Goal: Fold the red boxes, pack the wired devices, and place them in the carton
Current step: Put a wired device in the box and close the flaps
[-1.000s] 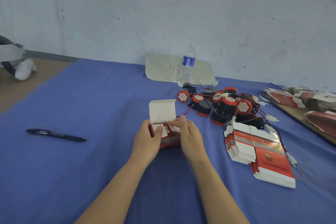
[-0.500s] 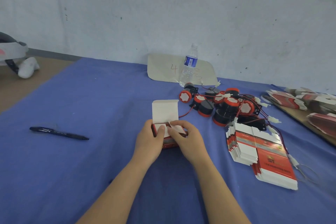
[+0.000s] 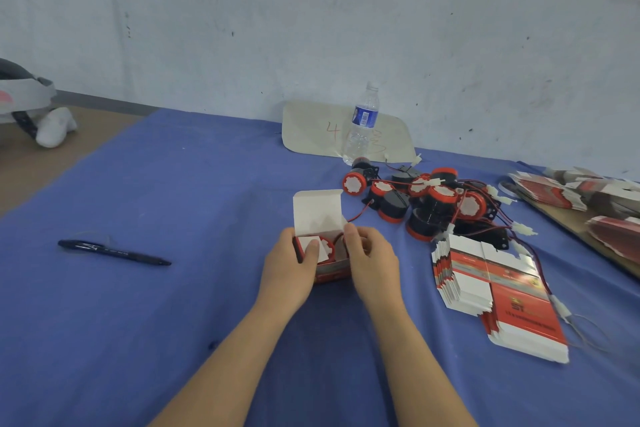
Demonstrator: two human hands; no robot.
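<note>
**Seating a wired device in a red box, lid up**

The red box [image 3: 330, 269] sits on the blue cloth [image 3: 173, 322] at the middle of the table, held between both my hands. A second ago my right fingers reached across the opening. Now they have drawn back to the right wall, and the device [image 3: 329, 246] shows inside, round, with a red rim and a white face. I judge it seated, so closing comes next.

My left hand [image 3: 289, 270] wraps the box's left side, thumb [image 3: 311, 250] pressing down at the opening. My right hand [image 3: 372, 262] curls narrowly against the right wall, forefinger at the top corner. The lid [image 3: 317, 211] stands upright, plain white card inside, creased and thin. A thin red wire [image 3: 358, 215] runs from beside the box toward the pile of devices [image 3: 433, 204], black plastic bodies tangled in leads.

Just right lies a fanned stack of flat boxes [image 3: 485, 284], glossy red and white. A dark pen [image 3: 114, 252] lies well to the left. I see no carton.
</note>
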